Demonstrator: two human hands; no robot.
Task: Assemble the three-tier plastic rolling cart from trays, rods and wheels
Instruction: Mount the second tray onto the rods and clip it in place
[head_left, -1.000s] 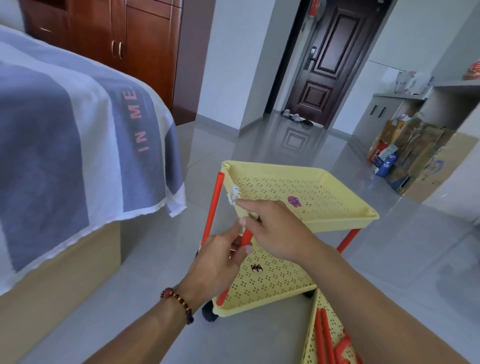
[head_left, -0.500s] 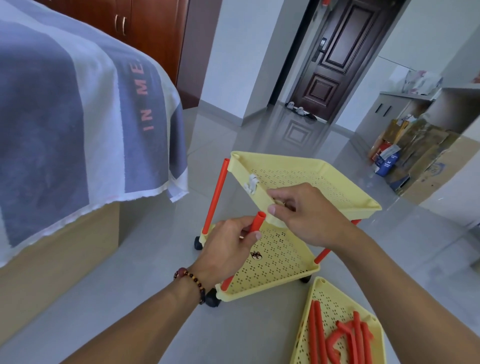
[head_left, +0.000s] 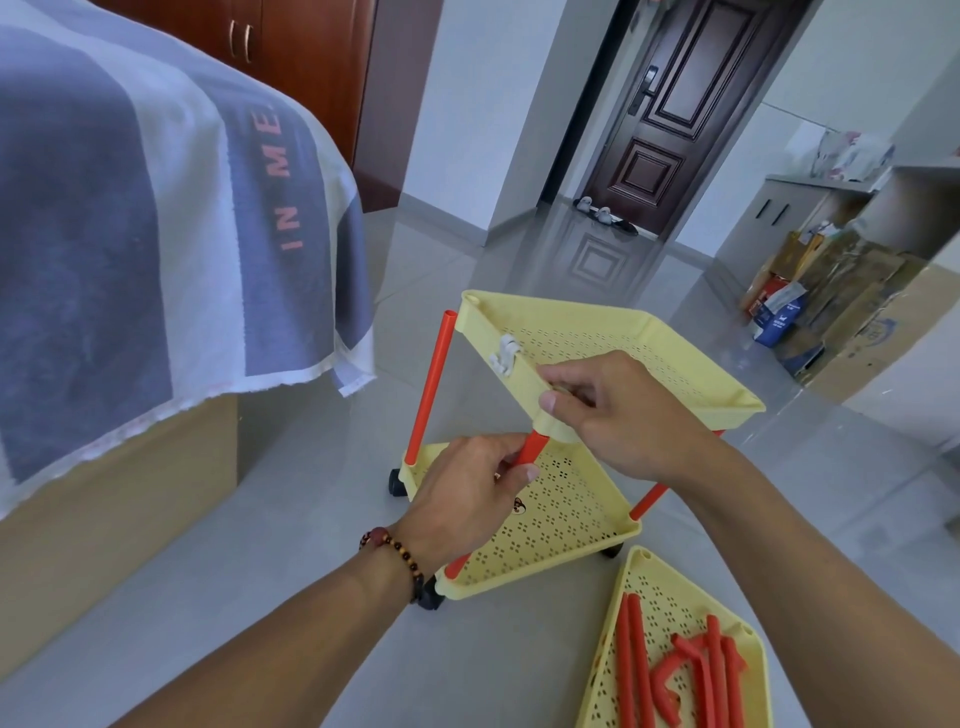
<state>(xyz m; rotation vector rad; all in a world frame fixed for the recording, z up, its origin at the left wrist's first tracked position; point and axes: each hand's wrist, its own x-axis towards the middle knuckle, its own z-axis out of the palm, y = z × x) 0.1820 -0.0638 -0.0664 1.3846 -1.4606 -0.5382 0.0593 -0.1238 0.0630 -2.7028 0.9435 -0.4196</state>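
A: Grey tiled floor (head_left: 291, 525), a bed (head_left: 130, 234) with a striped cover on the left, a dark door (head_left: 670, 114) at the back. What's different from a moment ago?

B: The near rod (head_left: 531, 448). Half a second back its top stood free, just short of the middle tray (head_left: 613, 343). Now its tip sits right under that tray's near corner socket, touching it or just entering; I can't tell how deep.

A: And the hands?

B: The left hand (head_left: 467, 499) is curled round the near rod below the socket, steering it. The right hand (head_left: 618, 415) pinches the tray's near rim, thumb on the outer wall and fingers over the edge, holding the corner over the rod.

A: So where does the cart stand?

B: The bottom tray (head_left: 566, 525) rests on the floor on its black wheels (head_left: 431, 597). The middle tray hangs tilted above it. The far-left rod (head_left: 434, 384) ends beside its corner, outside the socket, so that one is not seated. The right rod (head_left: 649, 501) runs up under the tray; its joint is hidden.

A: What's left, then?

B: My guess: press this corner home, then bring the far-left corner over its rod. The third tray (head_left: 675, 613) lies on the floor by the cart's near right corner, carrying the spare rods (head_left: 634, 670), so the top tier is not yet begun.
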